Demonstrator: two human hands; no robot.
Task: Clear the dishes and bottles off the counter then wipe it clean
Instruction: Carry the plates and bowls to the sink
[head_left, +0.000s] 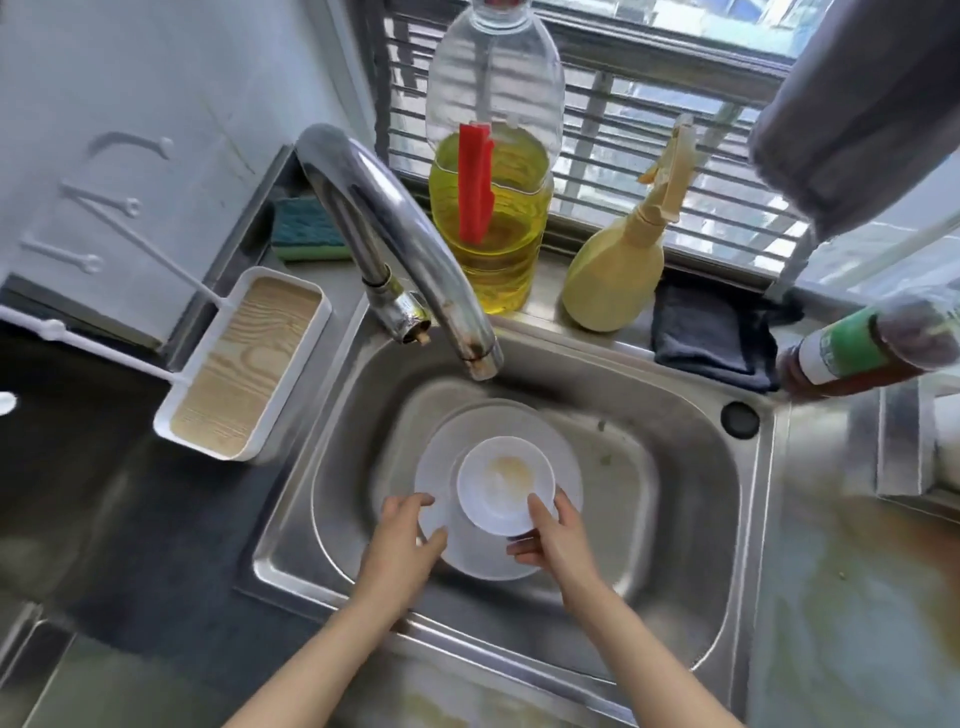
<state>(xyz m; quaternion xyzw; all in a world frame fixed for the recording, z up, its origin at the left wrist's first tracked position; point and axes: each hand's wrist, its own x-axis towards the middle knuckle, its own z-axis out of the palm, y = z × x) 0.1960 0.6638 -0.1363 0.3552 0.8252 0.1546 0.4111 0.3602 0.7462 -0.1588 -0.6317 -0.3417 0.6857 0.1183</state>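
The clearing looks partly done: a white plate with a stained bowl on it sits low in the sink, centre frame. The left hand and right hand grip the plate's near rim, fingers curled. An oil bottle, spray bottle and a sauce bottle, cut off at right, remain on the table; wiping seems unstarted. Blur hides whether the plate rests on the basin.

Brushed steel sink, dull sheen, water-stained. Polished chrome tap, rusty at the spout. Glossy white plate and bowl, like glazed ceramic or smooth plastic. Clear plastic bottle; matt yellow plastic sprayer. Dark soft cloth. Rough-faced sponge. White plastic tray, wood-grain inside.
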